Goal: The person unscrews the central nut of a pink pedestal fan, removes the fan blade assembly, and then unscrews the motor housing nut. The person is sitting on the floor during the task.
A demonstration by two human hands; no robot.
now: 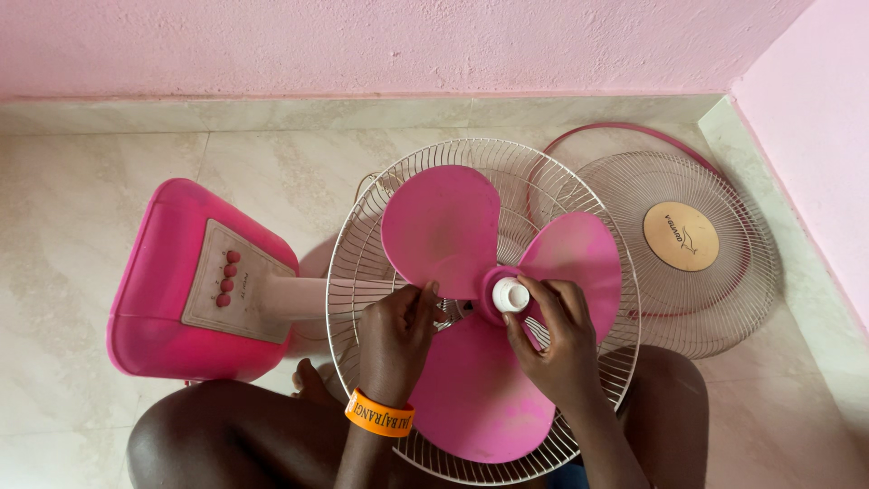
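Your right hand [552,330] pinches the white cap [510,294] at the blade [471,299] hub; your left hand [398,326] grips a blade edge, steadying it in the rear grille [353,272].

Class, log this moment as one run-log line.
right hand: gripping white cap | left hand: on pink blade | front grille: on floor

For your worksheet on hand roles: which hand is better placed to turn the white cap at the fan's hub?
Probably the right hand: its fingers already wrap the white cap on the hub. The left hand rests beside it on the blade, seemingly steadying it.
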